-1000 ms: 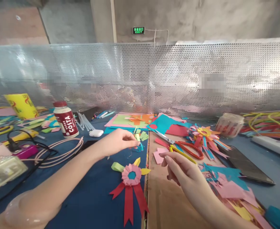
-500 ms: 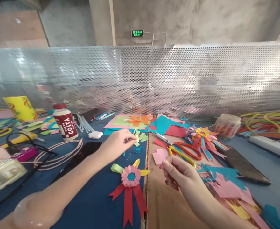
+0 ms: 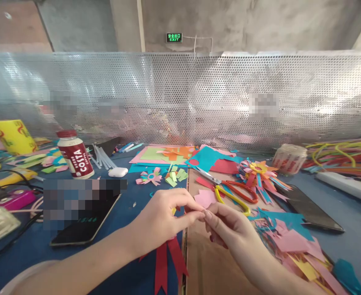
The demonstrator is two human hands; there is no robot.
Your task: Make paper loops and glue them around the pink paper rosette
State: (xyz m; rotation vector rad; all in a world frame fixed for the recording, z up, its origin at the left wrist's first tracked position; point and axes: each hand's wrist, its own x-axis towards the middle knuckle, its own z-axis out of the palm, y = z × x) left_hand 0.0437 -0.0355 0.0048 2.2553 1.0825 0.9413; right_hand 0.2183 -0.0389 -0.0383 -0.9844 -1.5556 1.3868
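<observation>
My left hand (image 3: 165,215) and my right hand (image 3: 229,229) meet fingertip to fingertip above the seam between the blue surface and the brown board. Thumbs and forefingers are pinched together on both; anything between them is too small or hidden to name. Under my left hand lies a paper rosette, mostly covered, with its red ribbon tails (image 3: 161,268) showing below. Just beyond the fingertips are a pink paper piece (image 3: 205,198), yellow-handled scissors (image 3: 220,192) and red-handled scissors (image 3: 245,191). Light green paper strips (image 3: 176,176) lie ahead of my left hand.
A Costa bottle (image 3: 75,155), a white earbud case (image 3: 118,172) and a phone (image 3: 88,221) lie left. On the right are a colourful paper flower (image 3: 259,170), a jar (image 3: 290,159), a dark tablet (image 3: 309,209) and paper scraps (image 3: 294,241). A perforated metal screen (image 3: 156,94) stands behind.
My left hand has come back from the green strips to meet my right hand, now covering the rosette's top. My right hand has barely moved. The phone screen has lit up.
</observation>
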